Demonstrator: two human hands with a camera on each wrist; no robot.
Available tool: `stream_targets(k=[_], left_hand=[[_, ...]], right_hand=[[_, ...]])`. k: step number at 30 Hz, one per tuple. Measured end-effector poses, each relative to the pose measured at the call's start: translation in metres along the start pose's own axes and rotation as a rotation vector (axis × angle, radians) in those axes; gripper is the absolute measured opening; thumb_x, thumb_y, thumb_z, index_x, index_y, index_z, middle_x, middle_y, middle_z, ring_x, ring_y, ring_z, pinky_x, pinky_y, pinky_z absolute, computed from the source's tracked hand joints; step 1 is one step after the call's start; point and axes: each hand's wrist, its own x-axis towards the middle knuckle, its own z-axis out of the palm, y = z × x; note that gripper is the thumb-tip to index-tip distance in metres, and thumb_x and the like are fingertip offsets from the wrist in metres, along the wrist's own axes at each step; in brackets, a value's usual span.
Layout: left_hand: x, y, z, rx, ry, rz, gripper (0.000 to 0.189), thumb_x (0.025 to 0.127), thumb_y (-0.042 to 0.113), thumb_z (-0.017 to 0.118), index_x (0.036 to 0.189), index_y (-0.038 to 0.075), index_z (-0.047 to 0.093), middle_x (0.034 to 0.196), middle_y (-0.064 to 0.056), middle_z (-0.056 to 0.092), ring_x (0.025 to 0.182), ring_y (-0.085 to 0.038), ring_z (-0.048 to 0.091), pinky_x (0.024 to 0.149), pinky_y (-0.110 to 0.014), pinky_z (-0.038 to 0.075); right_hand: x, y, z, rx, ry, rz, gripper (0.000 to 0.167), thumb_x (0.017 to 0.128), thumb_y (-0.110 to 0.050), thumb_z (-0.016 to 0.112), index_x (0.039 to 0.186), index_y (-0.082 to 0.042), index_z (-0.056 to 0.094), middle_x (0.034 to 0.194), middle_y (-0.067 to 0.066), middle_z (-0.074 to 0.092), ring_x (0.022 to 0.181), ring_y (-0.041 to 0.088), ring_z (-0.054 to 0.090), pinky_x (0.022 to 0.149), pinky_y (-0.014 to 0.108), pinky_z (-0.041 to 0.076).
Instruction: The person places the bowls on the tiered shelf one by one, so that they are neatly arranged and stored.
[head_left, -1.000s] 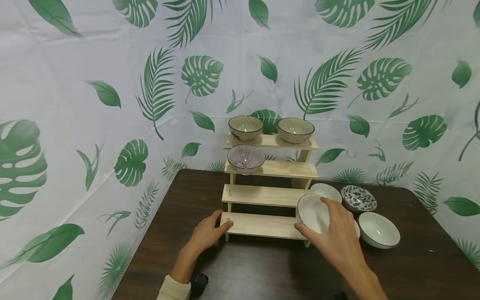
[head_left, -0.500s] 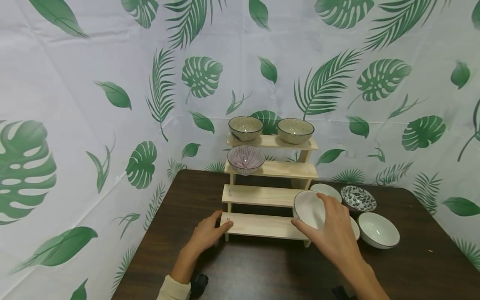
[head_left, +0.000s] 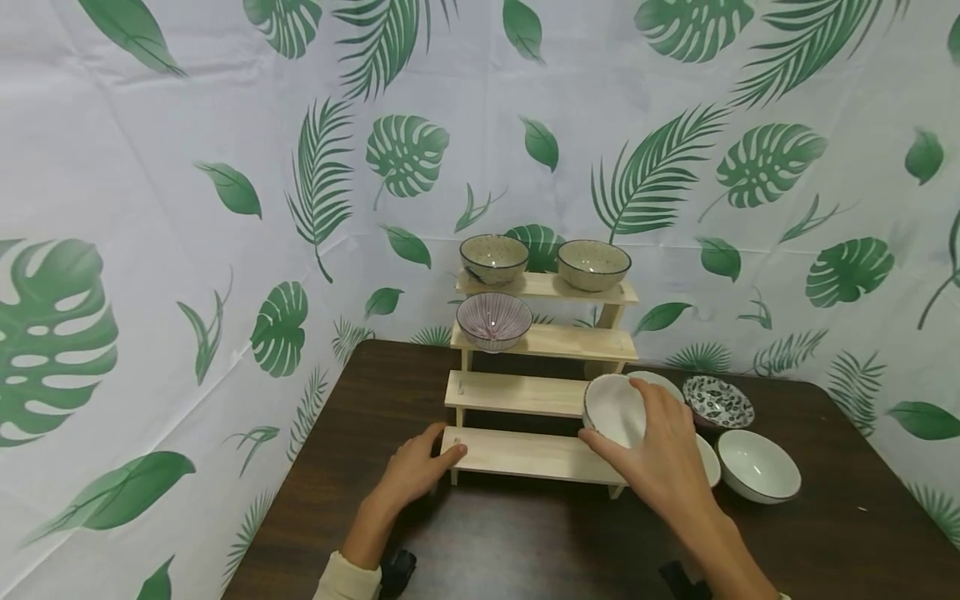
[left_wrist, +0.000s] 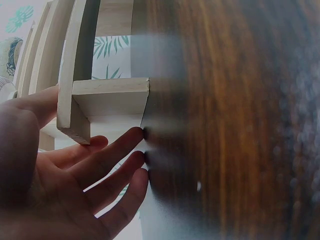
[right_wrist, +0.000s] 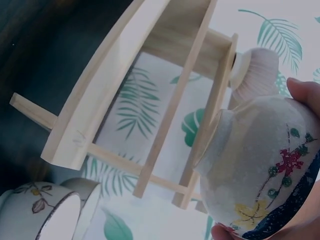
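Right hand point(head_left: 663, 446) pinches round floral bowl point(right_wrist: 255, 160), partly hiding white bowl point(head_left: 709, 463); left hand point(head_left: 412, 468), fingers spread, touches tiered bare-wood rack point(head_left: 525, 454).

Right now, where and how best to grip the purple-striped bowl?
I'd pinch its rim at the left and right, coming from the front and slightly above. The purple-striped bowl flares upward, its opening faces up, and both sides look free of other bowls; the top tier of the rack rises behind, so a rear approach looks cramped.
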Motion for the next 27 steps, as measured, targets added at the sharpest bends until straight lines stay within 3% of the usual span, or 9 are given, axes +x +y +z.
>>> stream_targets(k=[10,15,22,27], left_hand=[[-0.001,0.000,-0.001,-0.003,0.002,0.004,0.071,0.098,0.055,0.062,0.148,0.007,0.052,0.138,-0.023,0.065,0.125,-0.046,0.062,0.100,-0.070,0.045],[-0.001,0.000,-0.001,-0.003,0.000,0.003,0.072,0.097,0.056,0.062,0.148,0.006,0.052,0.139,-0.023,0.064,0.125,-0.046,0.062,0.100,-0.070,0.045],[-0.001,0.002,-0.001,-0.009,-0.012,-0.005,0.073,0.098,0.057,0.062,0.150,0.006,0.051,0.141,-0.022,0.063,0.126,-0.045,0.062,0.102,-0.068,0.046],[-0.002,0.003,-0.002,-0.008,-0.011,-0.005,0.073,0.098,0.055,0.062,0.149,0.005,0.051,0.140,-0.023,0.064,0.126,-0.045,0.062,0.102,-0.067,0.046]], right_hand=[[0.010,-0.003,0.003,0.037,-0.017,0.018,0.095,0.078,-0.056,0.085,0.147,-0.002,0.048,0.145,0.024,0.052,0.140,0.047,0.040,0.112,0.067,0.028],[0.016,-0.005,0.007,0.040,0.011,-0.024,0.093,0.077,-0.051,0.087,0.144,0.001,0.049,0.139,0.027,0.056,0.135,0.047,0.044,0.115,0.065,0.026],[0.023,-0.007,0.009,0.024,0.013,-0.028,0.094,0.077,-0.054,0.086,0.145,0.000,0.049,0.141,0.028,0.055,0.133,0.047,0.047,0.104,0.067,0.036],[0.026,-0.009,0.011,0.027,0.002,-0.014,0.095,0.077,-0.056,0.085,0.145,0.000,0.049,0.142,0.028,0.054,0.133,0.048,0.046,0.105,0.067,0.036]])
